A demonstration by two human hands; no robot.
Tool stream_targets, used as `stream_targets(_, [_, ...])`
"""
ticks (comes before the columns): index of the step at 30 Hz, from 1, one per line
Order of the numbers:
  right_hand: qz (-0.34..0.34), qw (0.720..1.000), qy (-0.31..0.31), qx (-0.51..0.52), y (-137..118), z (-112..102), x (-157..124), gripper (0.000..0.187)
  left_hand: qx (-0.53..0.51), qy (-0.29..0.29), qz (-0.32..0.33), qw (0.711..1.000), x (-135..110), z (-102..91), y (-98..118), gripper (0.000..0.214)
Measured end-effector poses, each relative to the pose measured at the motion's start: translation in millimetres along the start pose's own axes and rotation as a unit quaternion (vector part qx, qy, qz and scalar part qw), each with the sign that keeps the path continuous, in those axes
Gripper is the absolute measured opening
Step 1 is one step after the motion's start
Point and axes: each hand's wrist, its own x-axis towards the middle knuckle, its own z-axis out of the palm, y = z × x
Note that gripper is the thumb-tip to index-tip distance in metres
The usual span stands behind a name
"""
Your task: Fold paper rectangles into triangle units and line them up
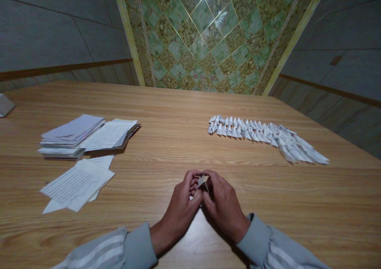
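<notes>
My left hand (180, 207) and my right hand (224, 205) meet at the middle of the wooden table (178, 114), near its front. Together their fingertips pinch a small folded piece of white paper (203, 180), which stands up between them. Both hands are closed on it. To the right, farther back, lies a row of several small folded paper pieces (262, 136) of the same kind.
A stack of printed paper sheets (86, 136) lies at the left of the table. A few loose printed slips (77, 183) lie in front of that stack. A grey object (5, 104) sits at the far left edge. Tiled walls rise behind the table.
</notes>
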Motion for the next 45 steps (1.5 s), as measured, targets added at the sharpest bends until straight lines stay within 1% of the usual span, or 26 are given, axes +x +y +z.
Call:
stream_targets(3, [-0.018,1.000,0.008,-0.007,-2.2,0.5,-1.6,0.043,0.013,0.029,0.007,0.999,1.2,-1.6,-3.9,0.027])
stream_targets(6, [-0.034,0.999,0.009,-0.011,-4.0,1.3,-2.9,0.039,0.017,0.042,0.009,0.999,1.3,-3.1,-6.0,0.031])
stream_targets(8, [-0.031,0.999,0.010,-0.006,-4.7,1.7,-3.2,0.035,0.018,0.050,0.010,0.999,0.3,-3.6,-6.7,0.032])
stream_targets(12, [-0.026,1.000,0.014,0.008,-5.0,1.9,-2.9,0.027,0.038,0.081,0.028,0.996,-2.4,-4.1,-6.5,0.019])
stream_targets(15, [-0.037,0.999,0.015,0.012,-4.5,1.2,-3.3,0.023,0.045,0.099,0.052,0.993,-2.5,-4.9,-4.4,0.012])
stream_targets(19, [-0.072,0.997,0.008,0.025,-3.7,-1.4,-3.8,0.023,0.029,0.103,0.081,0.991,-2.8,-5.6,-3.1,0.010])
stream_targets(24, [-0.072,0.997,0.002,0.036,-3.3,-4.0,-2.9,0.023,0.027,0.093,0.107,0.989,-5.5,-6.7,-6.7,0.009])
stream_targets(27, [-0.055,0.996,0.002,0.077,-3.6,-5.2,-2.8,0.026,0.053,0.098,0.147,0.983,-5.0,-8.8,-7.6,0.013])
stream_targets(29, [-0.019,0.990,0.001,0.138,-3.7,-6.8,-2.8,0.031,0.077,0.106,0.171,0.977,-4.3,-10.8,-7.3,0.014])
stream_targets(31, [0.032,0.977,0.002,0.210,-3.3,-9.3,-2.3,0.033,0.105,0.115,0.194,0.969,-4.3,-12.9,-6.4,0.015])
stream_targets(33, [0.083,0.960,-0.002,0.267,-2.2,-12.0,-0.8,0.026,0.131,0.104,0.222,0.961,-5.3,-15.0,-4.9,0.014])
stream_targets(35, [0.110,0.949,-0.014,0.295,-0.7,-13.9,1.3,0.018,0.153,0.070,0.252,0.953,-6.8,-16.7,-2.6,0.010])
stream_targets(37, [0.109,0.947,-0.020,0.303,0.6,-14.4,3.5,0.014,0.177,0.031,0.275,0.944,-8.1,-17.9,0.1,0.007])
stream_targets(40, [0.085,0.947,-0.006,0.309,1.3,-13.2,5.6,0.008,0.217,0.006,0.303,0.928,-9.1,-19.0,2.4,0.008])
stream_targets(43, [0.083,0.943,0.003,0.323,0.7,-12.1,5.7,0.009,0.227,0.007,0.310,0.923,-8.9,-18.8,-0.4,0.007])
stream_targets(45, [0.097,0.935,0.005,0.340,0.8,-12.2,5.3,0.010,0.208,0.022,0.292,0.933,-8.4,-17.8,-3.9,0.006])
